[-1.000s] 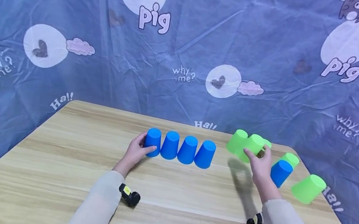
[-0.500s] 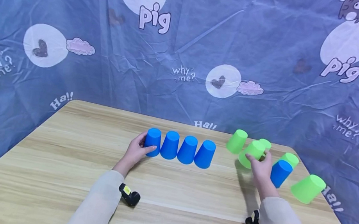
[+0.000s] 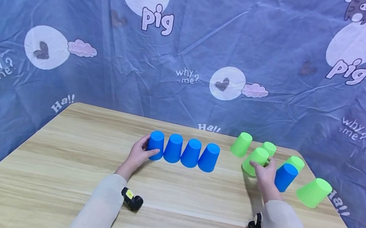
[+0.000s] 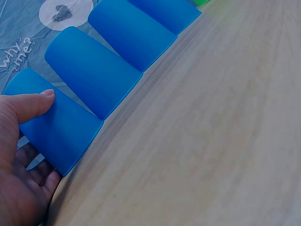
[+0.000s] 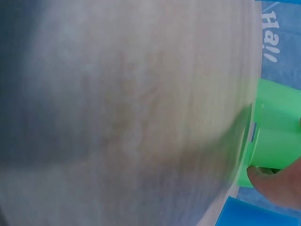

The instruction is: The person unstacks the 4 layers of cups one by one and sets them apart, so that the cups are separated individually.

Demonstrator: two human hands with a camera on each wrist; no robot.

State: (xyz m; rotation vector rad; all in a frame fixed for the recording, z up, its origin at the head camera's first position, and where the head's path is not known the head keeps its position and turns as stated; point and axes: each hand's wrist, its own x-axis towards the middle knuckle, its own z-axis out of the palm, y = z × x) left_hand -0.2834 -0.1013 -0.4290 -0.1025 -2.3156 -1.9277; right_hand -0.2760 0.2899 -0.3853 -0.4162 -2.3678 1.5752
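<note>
In the head view my left hand (image 3: 137, 155) grips the leftmost blue cup (image 3: 156, 146) of a row of several upside-down blue cups. Its thumb lies across the front of that cup (image 4: 61, 125) in the left wrist view, with the other fingers behind and below. My right hand (image 3: 264, 175) holds an upside-down green cup (image 3: 255, 161) at the right of the table. The right wrist view shows that green cup (image 5: 280, 129) at the edge, with the thumb beside it. Whether its rim touches the table is hard to tell.
Other green cups stand around the right hand: one at the back (image 3: 241, 144), one behind the held cup (image 3: 269, 148), one farther right (image 3: 294, 163) and one near the right edge (image 3: 314, 192). A lone blue cup (image 3: 285, 177) stands beside the right hand. A patterned curtain (image 3: 193, 51) borders the table.
My right hand has brought the green cup down and slightly nearer to me, apart from the back green cup. My left hand and the blue row have stayed in place.
</note>
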